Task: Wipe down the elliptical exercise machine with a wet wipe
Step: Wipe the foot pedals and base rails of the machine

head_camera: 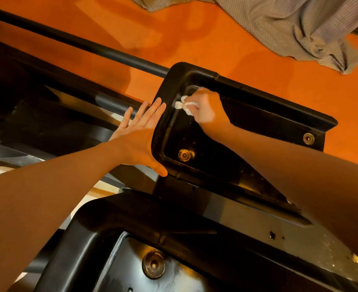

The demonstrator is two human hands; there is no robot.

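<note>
The elliptical's far black foot pedal lies across the middle of the head view, its raised rim curving round the left end. My right hand grips a crumpled white wet wipe and presses it into the inner corner of that pedal's rim. My left hand lies flat with straight fingers against the outer left wall of the same pedal, thumb at its lower corner. A second black pedal fills the bottom of the view, with a round bolt in its tray.
An orange floor lies beyond the machine. A grey cloth is crumpled at the top right. A black rail bar runs diagonally from upper left to the pedal. Two bolts sit in the far pedal.
</note>
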